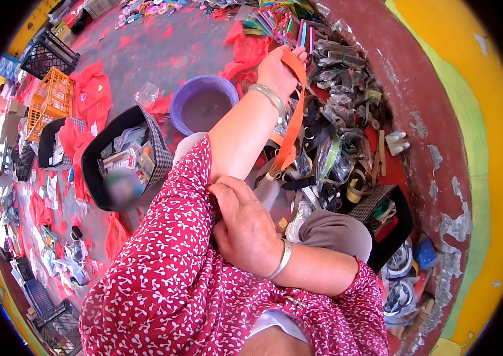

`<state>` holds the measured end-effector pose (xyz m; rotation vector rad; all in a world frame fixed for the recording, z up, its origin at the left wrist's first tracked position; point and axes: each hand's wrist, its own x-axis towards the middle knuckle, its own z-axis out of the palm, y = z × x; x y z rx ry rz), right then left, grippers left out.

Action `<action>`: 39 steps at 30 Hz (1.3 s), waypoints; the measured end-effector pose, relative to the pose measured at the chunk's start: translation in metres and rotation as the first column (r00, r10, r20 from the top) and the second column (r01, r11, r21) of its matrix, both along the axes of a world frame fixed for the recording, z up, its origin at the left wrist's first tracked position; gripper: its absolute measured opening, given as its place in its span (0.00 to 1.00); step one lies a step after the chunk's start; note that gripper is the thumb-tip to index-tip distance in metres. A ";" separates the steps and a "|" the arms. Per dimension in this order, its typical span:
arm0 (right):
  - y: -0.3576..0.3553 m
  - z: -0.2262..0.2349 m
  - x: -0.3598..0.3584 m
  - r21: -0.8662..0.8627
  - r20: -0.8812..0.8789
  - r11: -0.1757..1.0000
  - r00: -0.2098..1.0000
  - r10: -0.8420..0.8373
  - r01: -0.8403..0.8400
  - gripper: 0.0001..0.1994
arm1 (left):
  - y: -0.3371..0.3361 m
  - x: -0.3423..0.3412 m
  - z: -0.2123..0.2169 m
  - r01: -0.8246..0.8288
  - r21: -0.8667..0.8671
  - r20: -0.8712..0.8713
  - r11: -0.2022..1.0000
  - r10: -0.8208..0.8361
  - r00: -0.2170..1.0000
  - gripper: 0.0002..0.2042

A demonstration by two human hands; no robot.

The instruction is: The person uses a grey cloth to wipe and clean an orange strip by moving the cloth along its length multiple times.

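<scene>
My left arm stretches forward, and my left hand (278, 74) is closed around an orange strap (294, 133). This flat band hangs in a loop beside my forearm, down towards a heap of packaged belts and straps (346, 118). My right hand (244, 228) reaches across my body. Its fingers are bent at the edge of my left sleeve (195, 163), red with a white pattern, and appear to pinch the cloth near the elbow. A bracelet sits on each wrist.
A purple basin (175, 110) stands just left of my left forearm. Further left are a black checked box (159, 142) of small packages and an orange crate (52, 98). Another checked box (402, 228) sits by my right knee. A red-brown, peeling wall edge (417, 136) curves along the right.
</scene>
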<state>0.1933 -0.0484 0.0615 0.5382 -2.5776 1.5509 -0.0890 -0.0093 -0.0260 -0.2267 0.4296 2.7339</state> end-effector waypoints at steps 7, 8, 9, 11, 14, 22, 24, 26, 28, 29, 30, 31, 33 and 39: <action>0.003 -0.001 -0.018 0.212 -0.184 0.971 0.980 -0.075 0.114 0.19 | -0.011 0.007 0.004 -0.051 -0.007 0.097 0.999 0.052 0.994 0.13; 0.003 0.000 -0.020 0.158 -0.146 0.983 0.987 -0.072 0.095 0.19 | -0.012 0.008 0.005 -0.053 0.007 0.101 0.999 0.052 0.994 0.13; 0.003 0.001 -0.020 0.102 -0.108 0.992 0.992 -0.068 0.079 0.18 | -0.014 0.010 0.006 -0.055 0.020 0.106 0.998 0.053 0.993 0.13; -0.005 0.002 -0.009 0.096 -0.129 0.994 0.991 -0.037 0.049 0.20 | -0.010 0.018 0.017 -0.016 0.044 0.068 0.999 0.013 0.998 0.14; -0.009 0.001 0.001 -0.031 -0.078 0.999 0.997 0.002 -0.004 0.16 | -0.012 0.028 0.038 0.074 0.094 -0.069 0.993 -0.067 0.995 0.15; 0.100 0.028 -0.052 -0.185 0.289 0.979 0.948 0.136 -0.084 0.08 | -0.040 0.049 0.073 0.433 0.059 -0.255 0.899 -0.406 0.877 0.17; 0.145 0.040 -0.069 -0.322 0.403 0.903 0.904 -0.140 0.283 0.12 | -0.045 0.053 0.084 0.537 0.091 -0.315 0.839 -0.487 0.815 0.18; 0.178 0.037 -0.075 -0.366 0.435 0.855 0.880 -0.192 0.368 0.24 | -0.038 0.067 0.101 0.590 0.084 -0.359 0.803 -0.527 0.770 0.20; 0.183 0.012 -0.084 -0.597 0.469 0.766 0.878 0.093 0.238 0.27 | -0.030 0.067 0.109 0.619 0.091 -0.417 0.780 -0.535 0.735 0.21; 0.177 0.013 -0.086 -0.693 0.525 0.697 0.792 0.313 0.184 0.27 | -0.027 0.065 0.110 0.638 0.092 -0.446 0.764 -0.541 0.713 0.21; 0.176 -0.020 -0.098 -0.656 0.473 0.751 0.818 0.328 0.078 0.27 | -0.023 0.062 0.109 0.643 0.124 -0.428 0.756 -0.544 0.722 0.20; 0.169 -0.019 -0.100 -0.659 0.499 0.750 0.772 0.394 0.044 0.24 | -0.024 0.056 0.108 0.637 0.159 -0.410 0.755 -0.536 0.738 0.19; 0.180 -0.037 -0.106 -0.590 0.568 0.807 0.698 0.436 -0.024 0.18 | -0.025 0.042 0.105 0.598 0.214 -0.366 0.773 -0.504 0.782 0.18; 0.204 -0.028 -0.100 -0.443 0.604 0.887 0.689 0.401 -0.128 0.09 | -0.050 -0.004 0.075 0.105 0.039 -0.138 0.994 -0.099 0.985 0.18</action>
